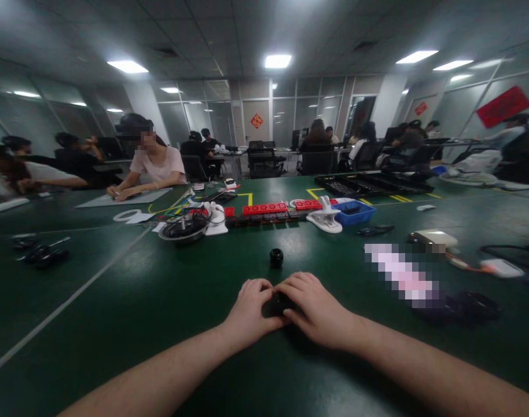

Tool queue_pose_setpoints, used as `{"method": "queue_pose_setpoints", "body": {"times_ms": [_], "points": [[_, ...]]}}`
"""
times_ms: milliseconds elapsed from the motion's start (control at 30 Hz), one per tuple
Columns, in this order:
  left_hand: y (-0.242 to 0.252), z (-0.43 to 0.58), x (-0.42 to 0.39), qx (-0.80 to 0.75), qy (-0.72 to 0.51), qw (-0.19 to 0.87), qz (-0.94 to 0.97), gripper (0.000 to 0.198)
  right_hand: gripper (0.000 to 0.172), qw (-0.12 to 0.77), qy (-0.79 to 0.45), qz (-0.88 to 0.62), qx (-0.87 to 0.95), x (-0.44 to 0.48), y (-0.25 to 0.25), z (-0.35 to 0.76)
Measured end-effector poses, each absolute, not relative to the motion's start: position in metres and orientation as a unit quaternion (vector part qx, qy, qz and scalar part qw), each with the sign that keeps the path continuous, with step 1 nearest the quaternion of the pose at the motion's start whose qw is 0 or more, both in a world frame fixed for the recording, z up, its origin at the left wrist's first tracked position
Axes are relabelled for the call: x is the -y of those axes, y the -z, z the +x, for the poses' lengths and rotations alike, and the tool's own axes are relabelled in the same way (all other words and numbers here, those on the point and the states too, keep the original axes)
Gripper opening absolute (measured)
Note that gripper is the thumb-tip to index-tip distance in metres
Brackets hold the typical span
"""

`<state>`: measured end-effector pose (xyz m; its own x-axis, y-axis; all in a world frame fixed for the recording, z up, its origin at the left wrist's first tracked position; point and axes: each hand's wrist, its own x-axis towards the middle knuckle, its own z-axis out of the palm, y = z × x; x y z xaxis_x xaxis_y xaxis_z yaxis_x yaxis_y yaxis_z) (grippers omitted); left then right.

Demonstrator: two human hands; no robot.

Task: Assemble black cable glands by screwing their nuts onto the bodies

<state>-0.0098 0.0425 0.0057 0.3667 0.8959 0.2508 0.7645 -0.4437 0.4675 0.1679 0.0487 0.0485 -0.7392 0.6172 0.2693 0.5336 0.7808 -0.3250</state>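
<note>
My left hand [249, 307] and my right hand [314, 304] meet over the green table, fingers curled around a small black object [282, 302]. Its kind I cannot make out, since the fingers hide most of it. Both thumbs and fingertips press on it from either side. Just beyond my hands a small, round, glossy black piece [276, 258] with a dark opening on top stands on the table, touched by neither hand.
Red power strips [264, 208] run across the table, with a white clamp [326, 217], a blue bin [355, 213] and a bowl of cables [184, 229] near them. Dark tools [45, 253] lie at left. A beige device [433, 238] is at right. A person [154, 159] sits across.
</note>
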Motion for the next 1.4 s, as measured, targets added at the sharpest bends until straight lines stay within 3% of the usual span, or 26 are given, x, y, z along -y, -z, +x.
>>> {"method": "queue_pose_setpoints", "body": {"times_ms": [367,500,933,1167,1400], "points": [[-0.003,-0.01,-0.044,-0.507,-0.236,0.136,0.818,0.028,0.033,0.16,-0.077,-0.28,0.944,-0.048,-0.042,0.171],[-0.001,-0.01,-0.045,-0.507,-0.233,0.13,0.82,0.027,0.023,0.185,-0.071,-0.254,0.947,-0.048,-0.039,0.173],[-0.004,-0.01,-0.044,-0.504,-0.226,0.123,0.825,0.034,0.021,0.278,-0.056,-0.207,0.936,-0.051,-0.033,0.181],[-0.006,-0.011,-0.046,-0.51,-0.22,0.139,0.82,0.036,0.026,0.322,-0.027,-0.27,0.907,-0.061,-0.025,0.185],[-0.007,-0.012,-0.045,-0.518,-0.218,0.14,0.815,0.038,0.023,0.276,0.009,-0.343,0.898,-0.063,-0.025,0.18]]}}
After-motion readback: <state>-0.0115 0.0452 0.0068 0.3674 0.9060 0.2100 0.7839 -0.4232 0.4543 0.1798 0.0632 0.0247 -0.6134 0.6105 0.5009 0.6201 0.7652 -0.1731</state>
